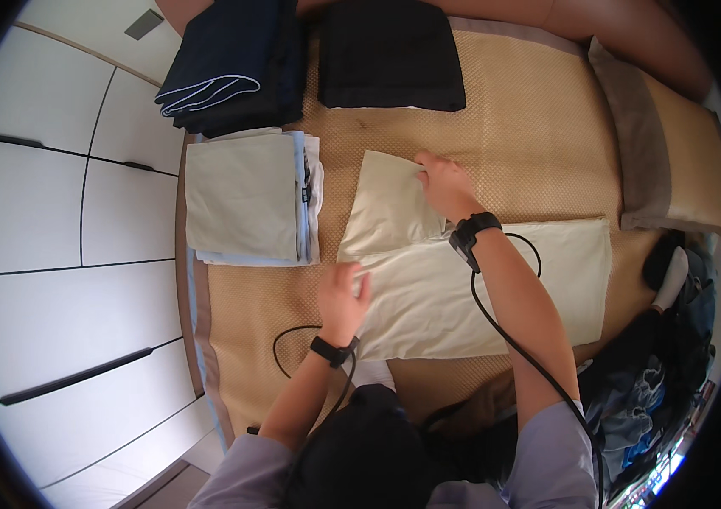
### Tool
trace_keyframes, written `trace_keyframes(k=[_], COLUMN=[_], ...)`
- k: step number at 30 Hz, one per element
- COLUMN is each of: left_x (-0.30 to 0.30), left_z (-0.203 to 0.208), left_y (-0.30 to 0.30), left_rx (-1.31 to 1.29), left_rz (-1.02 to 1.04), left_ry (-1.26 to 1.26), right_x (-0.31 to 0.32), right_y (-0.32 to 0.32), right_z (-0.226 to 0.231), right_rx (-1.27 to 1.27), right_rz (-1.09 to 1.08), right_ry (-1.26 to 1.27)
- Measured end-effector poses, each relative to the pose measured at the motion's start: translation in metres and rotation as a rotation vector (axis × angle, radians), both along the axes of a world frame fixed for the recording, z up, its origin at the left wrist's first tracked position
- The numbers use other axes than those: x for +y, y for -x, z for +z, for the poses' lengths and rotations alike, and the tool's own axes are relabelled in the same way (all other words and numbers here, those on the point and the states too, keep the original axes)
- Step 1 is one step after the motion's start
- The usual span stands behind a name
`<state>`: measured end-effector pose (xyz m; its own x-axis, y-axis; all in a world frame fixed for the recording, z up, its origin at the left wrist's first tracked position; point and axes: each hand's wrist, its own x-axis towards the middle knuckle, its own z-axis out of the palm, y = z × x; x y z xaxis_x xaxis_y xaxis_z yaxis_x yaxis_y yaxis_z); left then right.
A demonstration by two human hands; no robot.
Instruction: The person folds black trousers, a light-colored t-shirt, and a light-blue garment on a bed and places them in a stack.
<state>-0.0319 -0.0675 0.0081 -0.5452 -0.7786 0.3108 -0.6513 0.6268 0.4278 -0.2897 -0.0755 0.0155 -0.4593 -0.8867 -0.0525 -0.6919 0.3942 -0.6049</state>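
Note:
A cream garment (pixel 462 297), which looks like a T-shirt, lies spread in front of me with its long body running to the right. A sleeve-like part (pixel 386 199) sticks out at its far left. My right hand (pixel 445 185) reaches across it, the fingertips closed on the far right corner of that sleeve part. My left hand (pixel 344 301) is at the garment's left edge, fingers bent and thumb apart. Nothing shows in its grip. Both wrists wear black bands with cables.
A stack of folded light clothes (pixel 241 199) lies at the left, with folded dark navy clothes (pixel 233 68) behind it. Beside those is a folded black garment (pixel 390 55). A pillow (pixel 674 144) lies far right on the woven mat (pixel 538 119). Dark clothes (pixel 632 382) are heaped at right; white drawers (pixel 29 204) stand left.

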Motion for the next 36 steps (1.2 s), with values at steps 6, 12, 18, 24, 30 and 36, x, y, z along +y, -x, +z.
trace_keyframes(k=[6, 12, 18, 24, 30, 36], left_x=[0.024, 0.018, 0.01, -0.003, -0.013, -0.006], left_z=[0.0, -0.006, -0.025, -0.024, -0.019, -0.002], left_y=[0.028, 0.03, -0.002, -0.019, -0.018, -0.01], left_rx=[-0.157, -0.236, 0.112, 0.187, 0.071, 0.084], left_rz=[-0.371, -0.363, -0.131, 0.116, -0.029, -0.111], left_ry=[-0.21, -0.216, -0.19, -0.316, -0.333, -0.211], right_x=[0.005, 0.045, 0.131, 0.202, 0.214, 0.196], right_y=[-0.005, -0.025, -0.052, -0.053, -0.053, -0.075], right_z=[0.034, 0.058, 0.055, 0.03, 0.018, 0.033], right_rx=[-0.005, 0.24, 0.378, 0.389, 0.344, -0.529], right_rz=[0.117, 0.369, 0.427, 0.604, 0.437, -0.167], right_ry=[0.083, 0.344, 0.478, 0.168, 0.09, -0.132])
